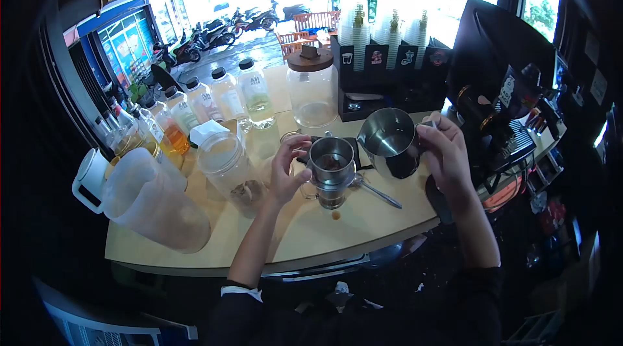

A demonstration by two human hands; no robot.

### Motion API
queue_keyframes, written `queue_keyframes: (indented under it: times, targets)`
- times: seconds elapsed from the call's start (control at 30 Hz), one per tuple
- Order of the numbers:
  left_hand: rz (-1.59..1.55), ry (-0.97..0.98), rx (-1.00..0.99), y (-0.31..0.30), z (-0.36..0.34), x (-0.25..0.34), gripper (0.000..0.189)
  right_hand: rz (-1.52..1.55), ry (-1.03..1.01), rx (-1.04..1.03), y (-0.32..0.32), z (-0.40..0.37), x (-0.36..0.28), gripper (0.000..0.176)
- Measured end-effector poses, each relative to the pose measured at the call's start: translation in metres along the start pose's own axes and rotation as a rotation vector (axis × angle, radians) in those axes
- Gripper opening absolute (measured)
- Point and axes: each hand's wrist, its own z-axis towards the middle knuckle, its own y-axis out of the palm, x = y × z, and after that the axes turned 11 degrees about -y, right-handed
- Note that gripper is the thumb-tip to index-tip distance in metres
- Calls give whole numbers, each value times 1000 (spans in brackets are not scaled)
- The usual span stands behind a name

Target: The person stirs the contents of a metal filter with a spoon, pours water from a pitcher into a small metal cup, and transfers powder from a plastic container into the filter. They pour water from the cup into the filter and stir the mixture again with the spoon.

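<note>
My right hand (446, 151) is closed around the handle of a steel milk pitcher (396, 159), which is held above the counter with its spout toward the left. A metal drip coffee filter (332, 163) with dark grounds inside sits on a glass mug (331, 199). At the filter's left side is my left hand (289, 167), fingers apart and curved, the thumb close to the rim; whether it touches cannot be made out. A spoon (379, 191) lies on the counter just right of the mug. In front of the mug is a small brown spill (335, 215).
A clear jar (224, 161) and a big frosted pitcher (152, 200) stand at left. Several bottles (257, 96) line the back. A wooden-lidded glass jar (313, 96) and a black cup holder (389, 83) stand behind the filter. A coffee machine (496, 109) is at right.
</note>
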Motion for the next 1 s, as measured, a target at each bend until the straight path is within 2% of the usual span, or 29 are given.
queue_keyframes:
  times: [0.07,0.17,0.3,0.37,0.5,1.0]
  targets:
    - [-21,-12,-30,2,-4,-9,85,-1,35,-97,-14,15,8,12]
    - [101,-8,-65,-1,-7,-16,93,14,69,-141,-18,31,19,11]
    - [115,-45,-20,0,-13,-23,94,-10,98,-179,-18,43,32,12]
    - [264,-43,-43,-1,-16,-29,91,-46,109,-203,-17,46,36,12]
    - [196,-36,-2,5,-21,-32,87,-87,100,-209,-14,52,35,12]
    - [270,-11,-28,2,-18,-23,83,-203,101,-340,0,71,33,14]
